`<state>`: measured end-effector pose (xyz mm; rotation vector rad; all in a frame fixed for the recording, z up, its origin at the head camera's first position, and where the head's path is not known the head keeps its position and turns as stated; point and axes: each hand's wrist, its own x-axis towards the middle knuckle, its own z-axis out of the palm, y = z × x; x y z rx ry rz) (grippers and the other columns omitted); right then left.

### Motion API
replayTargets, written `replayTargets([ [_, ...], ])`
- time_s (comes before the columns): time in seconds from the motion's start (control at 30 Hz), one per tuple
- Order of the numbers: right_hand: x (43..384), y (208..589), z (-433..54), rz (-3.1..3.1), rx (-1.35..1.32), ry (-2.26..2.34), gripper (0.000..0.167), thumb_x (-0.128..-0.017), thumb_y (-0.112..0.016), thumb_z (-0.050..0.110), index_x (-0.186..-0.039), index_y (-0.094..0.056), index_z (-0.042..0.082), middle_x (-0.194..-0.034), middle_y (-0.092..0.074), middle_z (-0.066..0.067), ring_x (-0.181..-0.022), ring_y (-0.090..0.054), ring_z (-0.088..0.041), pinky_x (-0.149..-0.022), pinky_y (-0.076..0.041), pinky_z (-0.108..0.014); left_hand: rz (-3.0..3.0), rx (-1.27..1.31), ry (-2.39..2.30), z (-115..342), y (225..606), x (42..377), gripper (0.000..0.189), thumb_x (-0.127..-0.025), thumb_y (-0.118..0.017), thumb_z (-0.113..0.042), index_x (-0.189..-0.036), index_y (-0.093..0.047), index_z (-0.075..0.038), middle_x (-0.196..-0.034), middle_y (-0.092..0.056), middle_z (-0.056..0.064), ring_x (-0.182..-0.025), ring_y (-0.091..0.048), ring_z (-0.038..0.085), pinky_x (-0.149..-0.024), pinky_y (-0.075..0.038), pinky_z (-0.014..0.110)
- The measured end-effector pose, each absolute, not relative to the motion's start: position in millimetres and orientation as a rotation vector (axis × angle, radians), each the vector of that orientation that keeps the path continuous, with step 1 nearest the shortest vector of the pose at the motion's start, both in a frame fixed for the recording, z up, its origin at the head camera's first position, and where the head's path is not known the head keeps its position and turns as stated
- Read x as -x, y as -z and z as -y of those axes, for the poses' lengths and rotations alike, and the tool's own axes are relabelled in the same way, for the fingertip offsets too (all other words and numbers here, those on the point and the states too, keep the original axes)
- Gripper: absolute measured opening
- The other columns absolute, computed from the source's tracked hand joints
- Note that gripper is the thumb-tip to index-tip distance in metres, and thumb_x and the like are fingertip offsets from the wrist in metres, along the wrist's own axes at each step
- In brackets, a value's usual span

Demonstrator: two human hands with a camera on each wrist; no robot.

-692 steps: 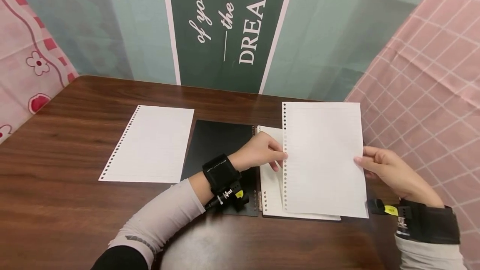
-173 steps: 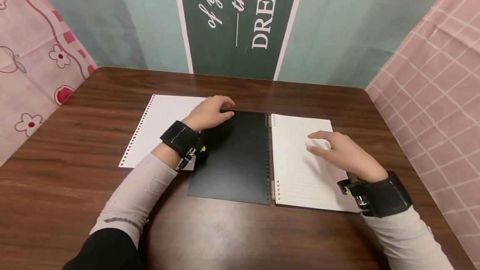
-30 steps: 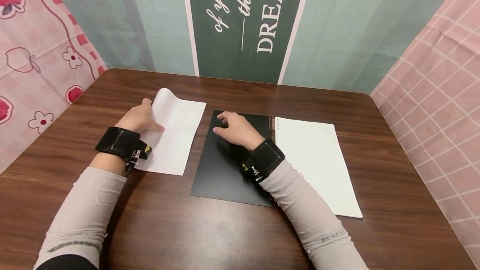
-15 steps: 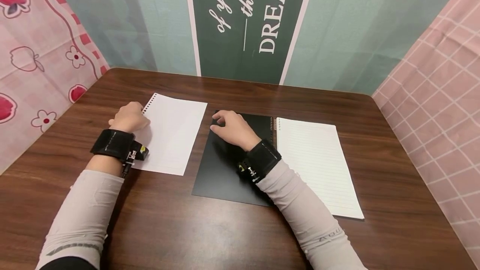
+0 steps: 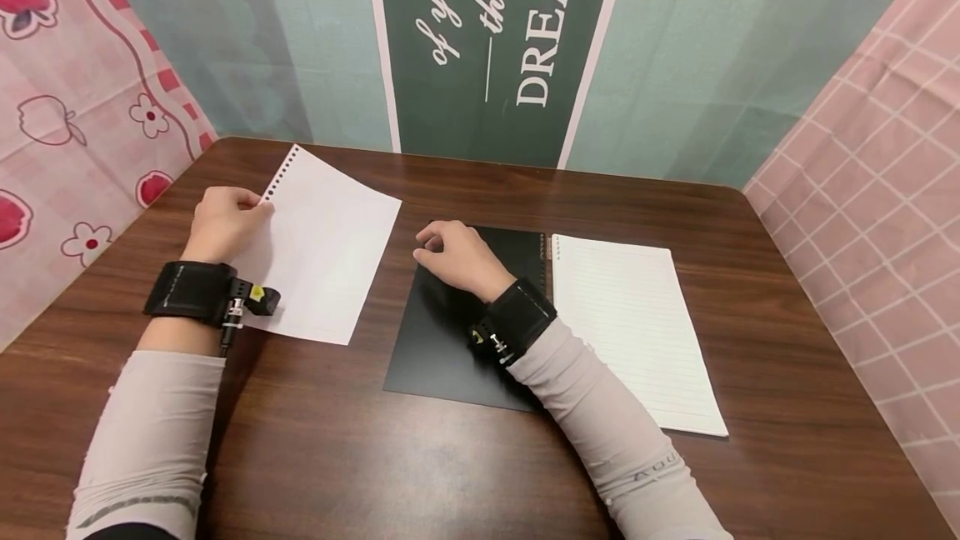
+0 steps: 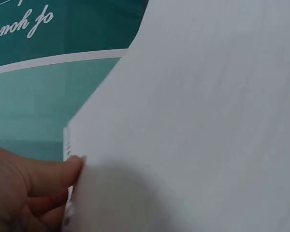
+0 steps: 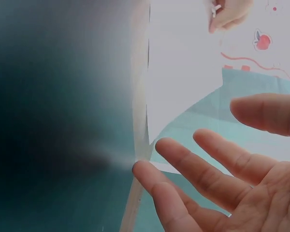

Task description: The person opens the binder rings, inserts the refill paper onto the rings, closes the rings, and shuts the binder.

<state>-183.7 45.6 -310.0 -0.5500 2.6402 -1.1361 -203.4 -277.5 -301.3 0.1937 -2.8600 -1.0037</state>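
Note:
My left hand (image 5: 221, 223) pinches a white loose-leaf sheet (image 5: 322, 248) by its hole-punched left edge, thumb on top. That edge is raised off the table; the sheet slopes down to the right. The left wrist view shows the thumb (image 6: 63, 174) on the sheet (image 6: 193, 121) beside the holes. My right hand (image 5: 465, 261) hovers over the top left of the black cover (image 5: 442, 357) of an open ring binder, holding nothing. In the right wrist view its fingers (image 7: 203, 174) are spread, next to the dark cover (image 7: 63, 121).
The binder's right side carries a stack of lined paper (image 5: 630, 323), partly hidden by my right forearm. All lies on a brown wooden table (image 5: 360, 457). A green-blue cloth (image 5: 675, 65) hangs behind, with pink cloths (image 5: 885, 190) at both sides.
My left hand has shifted from pressing the curled sheet to pinching its punched edge, and has lifted it up and leftward. The right hand has drifted slightly left, over the cover.

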Motion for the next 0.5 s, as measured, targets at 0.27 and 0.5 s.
replayTargets([
  [0.27,185.9,313.4,-41.9,-2.609,0.560,1.146,0.035,-0.103,-0.059,0.021,-0.131,-0.067,0.001,-0.128,-0.067,-0.012,-0.118,-0.062,-0.025,-0.099,-0.049,-0.038,2.721,-0.271,1.024,278.6,294.6,200.7,0.048,-0.105,-0.046,-0.032,-0.121,-0.065,0.009,-0.114,-0.062,0.032,-0.098,-0.052,0.035,-0.078,-0.037,0.040],
  [0.5,187.7,312.7,-41.7,-2.566,0.565,1.176,0.033,-0.103,-0.059,0.020,-0.129,-0.068,0.003,-0.128,-0.067,-0.011,-0.121,-0.061,-0.025,-0.100,-0.048,-0.038,2.700,-0.279,1.046,273.8,282.0,197.6,0.050,-0.105,-0.047,-0.036,-0.122,-0.064,0.008,-0.109,-0.062,0.028,-0.092,-0.049,0.029,-0.075,-0.038,0.038],
])
